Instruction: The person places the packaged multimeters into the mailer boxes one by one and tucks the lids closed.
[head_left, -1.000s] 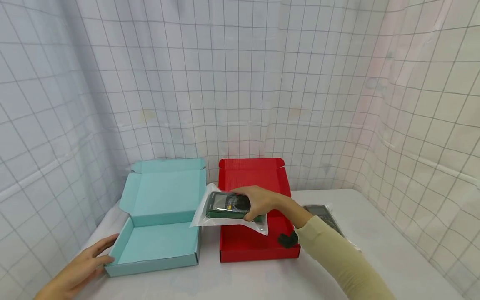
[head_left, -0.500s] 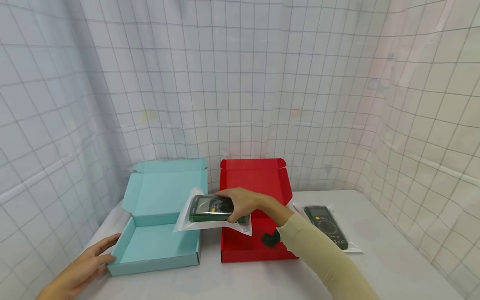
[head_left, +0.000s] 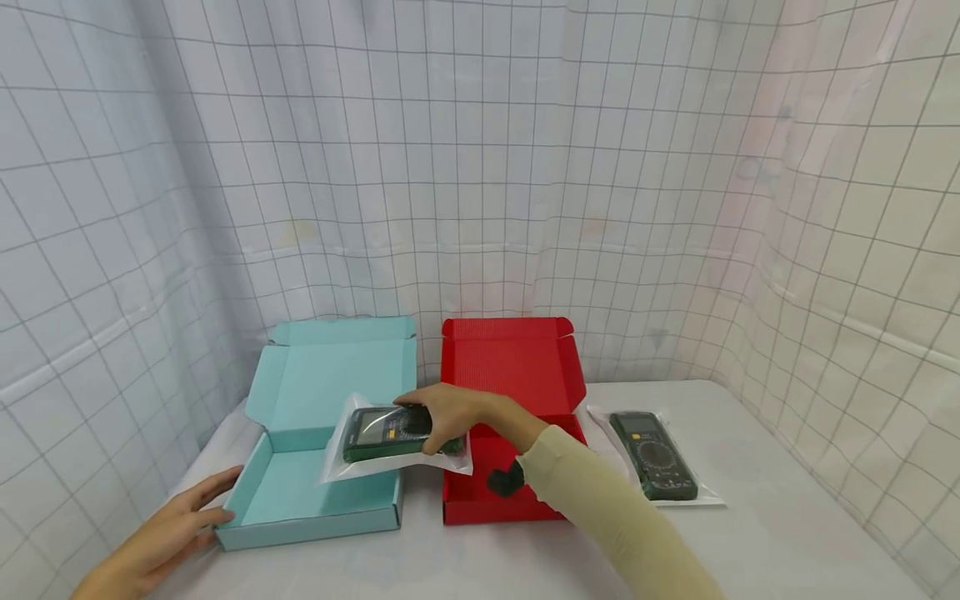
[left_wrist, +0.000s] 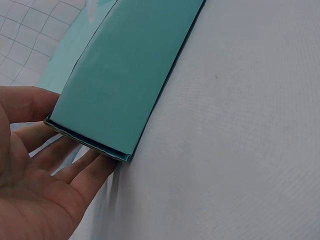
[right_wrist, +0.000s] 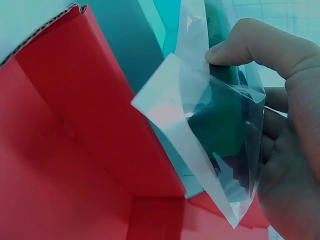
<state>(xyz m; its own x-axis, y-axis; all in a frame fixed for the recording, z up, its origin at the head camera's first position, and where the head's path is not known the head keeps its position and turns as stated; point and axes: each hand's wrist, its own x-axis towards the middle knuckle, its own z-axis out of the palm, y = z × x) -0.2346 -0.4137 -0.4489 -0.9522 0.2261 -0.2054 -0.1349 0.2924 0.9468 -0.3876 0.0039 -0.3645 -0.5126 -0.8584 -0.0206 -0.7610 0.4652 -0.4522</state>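
My right hand (head_left: pixel 450 410) grips a green and black multimeter (head_left: pixel 375 446) in a clear plastic bag, thumb on the near side. The multimeter is raised and tilted, overlapping the right part of a light blue box (head_left: pixel 307 529) in the head view. In the right wrist view, the bag's loose end (right_wrist: pixel 200 150) hangs beside the red box wall. My left hand (head_left: pixel 161 529) rests against the blue box's front left corner, its fingers extended along the outer wall. Up close in the left wrist view, the left fingers (left_wrist: pixel 92 175) touch the box's end.
An open red box (head_left: pixel 487 510) stands right of the blue one, partly hidden by my right forearm. A second bagged multimeter (head_left: pixel 654 457) lies on the white table (head_left: pixel 780 517) at the right. Gridded curtains (head_left: pixel 495 167) surround the table.
My right hand has carried the bagged multimeter leftward and lower, from over the red box to the blue box. The second multimeter came out from behind the forearm. My left hand stays at the corner.
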